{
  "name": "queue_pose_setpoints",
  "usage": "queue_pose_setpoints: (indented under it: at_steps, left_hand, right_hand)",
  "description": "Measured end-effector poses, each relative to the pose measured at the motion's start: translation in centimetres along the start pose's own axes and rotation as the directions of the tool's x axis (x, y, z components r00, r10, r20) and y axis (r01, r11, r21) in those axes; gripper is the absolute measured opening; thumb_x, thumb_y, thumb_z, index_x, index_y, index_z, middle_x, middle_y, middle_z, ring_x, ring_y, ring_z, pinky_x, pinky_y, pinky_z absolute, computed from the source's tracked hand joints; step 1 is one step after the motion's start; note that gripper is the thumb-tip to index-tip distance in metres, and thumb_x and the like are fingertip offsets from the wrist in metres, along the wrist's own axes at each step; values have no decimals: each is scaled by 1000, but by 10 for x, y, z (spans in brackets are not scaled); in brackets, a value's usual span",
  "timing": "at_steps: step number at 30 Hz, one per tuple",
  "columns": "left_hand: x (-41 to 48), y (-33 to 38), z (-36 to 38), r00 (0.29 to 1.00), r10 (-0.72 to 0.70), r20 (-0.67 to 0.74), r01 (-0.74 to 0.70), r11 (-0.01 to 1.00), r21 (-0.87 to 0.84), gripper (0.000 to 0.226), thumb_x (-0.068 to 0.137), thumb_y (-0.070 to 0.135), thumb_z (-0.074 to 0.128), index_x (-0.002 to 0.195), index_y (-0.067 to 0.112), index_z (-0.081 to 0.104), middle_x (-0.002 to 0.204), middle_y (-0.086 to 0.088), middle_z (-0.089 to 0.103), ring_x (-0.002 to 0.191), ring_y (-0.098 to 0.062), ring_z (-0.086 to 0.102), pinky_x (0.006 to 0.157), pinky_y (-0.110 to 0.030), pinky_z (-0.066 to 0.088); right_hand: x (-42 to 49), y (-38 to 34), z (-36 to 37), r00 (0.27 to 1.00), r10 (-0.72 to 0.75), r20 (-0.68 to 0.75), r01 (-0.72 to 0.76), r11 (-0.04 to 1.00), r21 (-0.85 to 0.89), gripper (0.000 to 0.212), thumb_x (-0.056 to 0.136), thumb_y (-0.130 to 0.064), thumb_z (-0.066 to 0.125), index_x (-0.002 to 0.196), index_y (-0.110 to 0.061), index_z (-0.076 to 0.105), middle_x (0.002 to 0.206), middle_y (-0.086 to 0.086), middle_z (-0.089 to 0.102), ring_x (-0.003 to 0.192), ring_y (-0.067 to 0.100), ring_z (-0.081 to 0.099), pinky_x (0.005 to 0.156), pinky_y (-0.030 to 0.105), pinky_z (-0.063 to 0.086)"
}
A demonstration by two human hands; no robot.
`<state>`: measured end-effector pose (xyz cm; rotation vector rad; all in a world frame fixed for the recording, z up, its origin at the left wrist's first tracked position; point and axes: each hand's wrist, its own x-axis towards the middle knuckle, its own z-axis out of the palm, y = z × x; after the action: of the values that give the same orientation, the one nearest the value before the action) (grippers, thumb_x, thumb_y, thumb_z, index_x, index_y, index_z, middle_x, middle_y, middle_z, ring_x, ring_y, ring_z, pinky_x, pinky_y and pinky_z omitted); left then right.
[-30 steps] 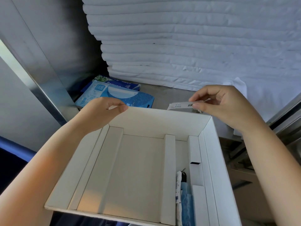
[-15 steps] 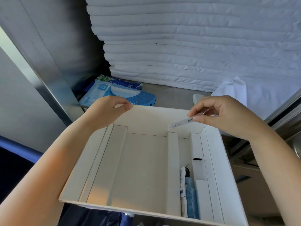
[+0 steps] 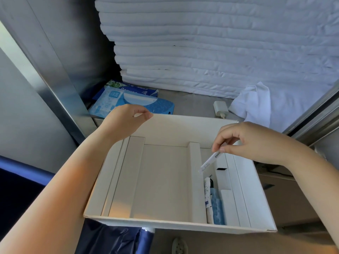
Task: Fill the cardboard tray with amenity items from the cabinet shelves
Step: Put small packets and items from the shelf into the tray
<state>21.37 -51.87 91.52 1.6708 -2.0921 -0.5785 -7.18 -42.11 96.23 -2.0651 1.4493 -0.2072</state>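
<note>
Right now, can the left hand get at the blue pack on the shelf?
Probably yes: the blue pack lies just beyond the left hand, nothing between, but that hand grips the tray rim and must let go.

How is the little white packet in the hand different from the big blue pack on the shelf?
The white packet is slim and narrow; the blue pack is wide and flat. The white packet hangs tilted, pinched by the right hand over the cardboard tray; the blue pack lies on the shelf. Both carry printed lettering.
</note>
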Motion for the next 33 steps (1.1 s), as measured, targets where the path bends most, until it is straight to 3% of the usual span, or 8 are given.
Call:
queue_pose_setpoints:
  at_steps: [8,16,23,27,30,33]
  left_hand:
    - [-1,1,0,1000,30,-5,-30,1000,4,31,96,42,49,114,24,66,98,15,56,93,-6,49,80,-24,35]
    - [1,0,2,999,42,-18,-42,999,11,29,96,42,48,110,24,66,98,15,56,92,-6,48,79,-25,34]
    - [1,0,1,999,36,-29,-36,999,7,30,95,43,49,112,24,66,98,14,56,94,-7,48,80,-25,34]
    - [1,1,2,1000,12,-24,-12,1000,11,30,95,44,50,111,26,66,100,13,58,94,-7,49,80,-25,34]
    - [1,2,1,1000,-10,-14,10,1000,11,30,94,45,50,112,27,66,101,16,57,95,-6,49,82,-24,34]
    - [0,5,0,999,-33,-8,33,999,18,32,94,45,50,115,25,65,103,17,55,97,-6,49,84,-24,34]
  right_hand:
    - [-1,0,13,987,86,132,-41,948,-315,19,89,-22,60,83,-38,68,87,-22,61,88,-4,55,82,28,48]
    - [2,-7,31,946,182,268,-36,881,-472,22,89,-20,54,86,-34,70,90,-14,65,81,5,60,75,30,51]
    - [11,-10,48,901,219,374,-14,877,-480,21,86,-14,58,87,-30,72,67,-20,56,64,0,52,58,15,39]
    - [11,-6,50,913,180,367,5,892,-451,13,83,-18,65,88,-29,65,81,-14,61,75,3,56,56,16,38]
    - [11,-1,48,916,139,377,34,908,-418,19,83,-13,64,87,-30,57,86,-13,60,72,-1,52,52,15,32]
    - [12,1,42,907,104,407,64,924,-378,26,84,-7,59,87,-32,52,87,-14,59,76,0,54,57,16,39]
